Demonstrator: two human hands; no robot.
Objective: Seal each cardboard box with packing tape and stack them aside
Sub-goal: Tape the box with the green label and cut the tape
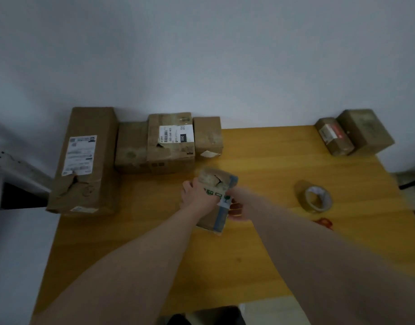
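Observation:
A small cardboard box [216,181] with blue tape on its right side and a green printed mark stands in the middle of the wooden table [155,231]. My left hand [197,195] grips its left side, fingers curled over the top edge. My right hand [237,207] holds its right side, fingers wrapped round the blue edge. A roll of brown packing tape [315,199] lies on the table to the right, apart from both hands.
Several boxes line the back left: a tall one [84,160] with a torn label, a labelled one [171,141], and two plain ones [131,148] [207,136]. Two more boxes [334,136] [366,131] sit at the back right. Something red [325,222] lies near the right edge.

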